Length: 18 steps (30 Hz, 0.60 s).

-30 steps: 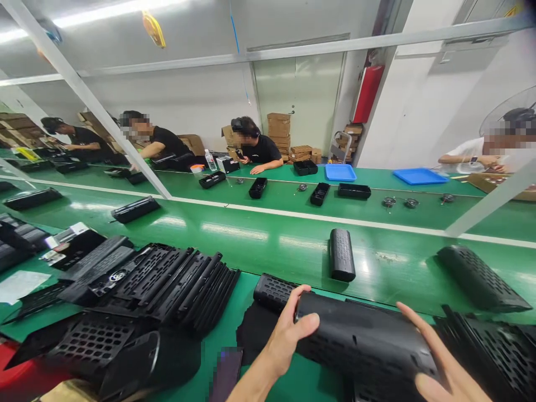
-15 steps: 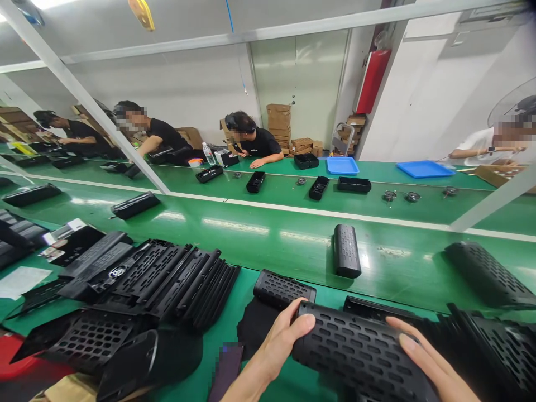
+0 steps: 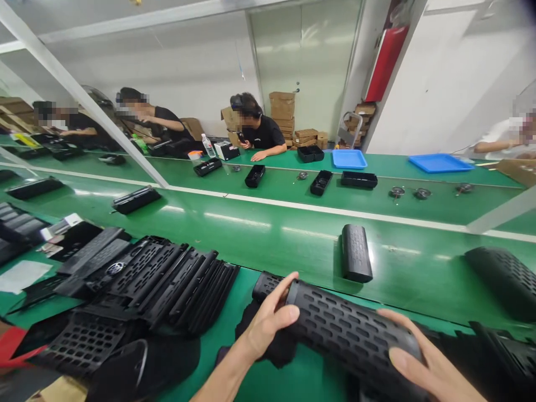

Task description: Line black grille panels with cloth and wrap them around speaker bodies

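I hold a long black perforated speaker shell (image 3: 347,330) crosswise in front of me, low in the head view. My left hand (image 3: 264,324) grips its left end with thumb on top. My right hand (image 3: 422,363) wraps its right end. Just behind the shell's left end lies another black perforated piece (image 3: 264,283) on a dark cloth (image 3: 276,349). A finished upright-lying black shell (image 3: 355,252) rests on the green belt (image 3: 259,234) beyond.
A heap of black grille panels (image 3: 159,279) fills the left. Another shell (image 3: 502,276) lies at the right edge. Across the belt, several people sit at work beside black trays (image 3: 359,179) and blue trays (image 3: 349,158). A white frame bar (image 3: 84,97) slants across.
The shell has turned in my hands from its smooth side to its perforated side facing up and has risen slightly. The view tilted downward.
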Motion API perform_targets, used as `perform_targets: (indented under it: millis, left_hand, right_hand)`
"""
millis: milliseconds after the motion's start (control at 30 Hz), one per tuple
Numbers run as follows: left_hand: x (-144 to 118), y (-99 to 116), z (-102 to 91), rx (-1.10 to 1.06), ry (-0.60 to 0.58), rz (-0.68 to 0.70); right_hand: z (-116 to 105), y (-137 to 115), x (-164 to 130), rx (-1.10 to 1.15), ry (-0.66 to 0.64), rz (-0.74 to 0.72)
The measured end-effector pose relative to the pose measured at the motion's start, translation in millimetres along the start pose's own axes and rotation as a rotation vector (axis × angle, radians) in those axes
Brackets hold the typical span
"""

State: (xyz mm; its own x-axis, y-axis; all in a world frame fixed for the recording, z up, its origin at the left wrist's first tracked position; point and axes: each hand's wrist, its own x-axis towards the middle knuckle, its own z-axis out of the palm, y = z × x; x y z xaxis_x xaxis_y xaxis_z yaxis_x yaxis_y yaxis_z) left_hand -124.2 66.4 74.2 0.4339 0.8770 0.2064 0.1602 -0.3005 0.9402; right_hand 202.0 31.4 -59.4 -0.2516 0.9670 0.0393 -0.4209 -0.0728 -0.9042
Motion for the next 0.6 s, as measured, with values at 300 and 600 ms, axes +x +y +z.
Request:
perform_targets:
  millis: [300,600]
  left_hand:
    - [0,-15,-49.2,0.466,0.887,0.100]
    - [-40,-145,-12.9,0.989,0.663,-0.422]
  right_hand:
    - [74,-40,217,0.563,0.197,-0.008]
    - [87,-33,291,0.567,0.390,0.113]
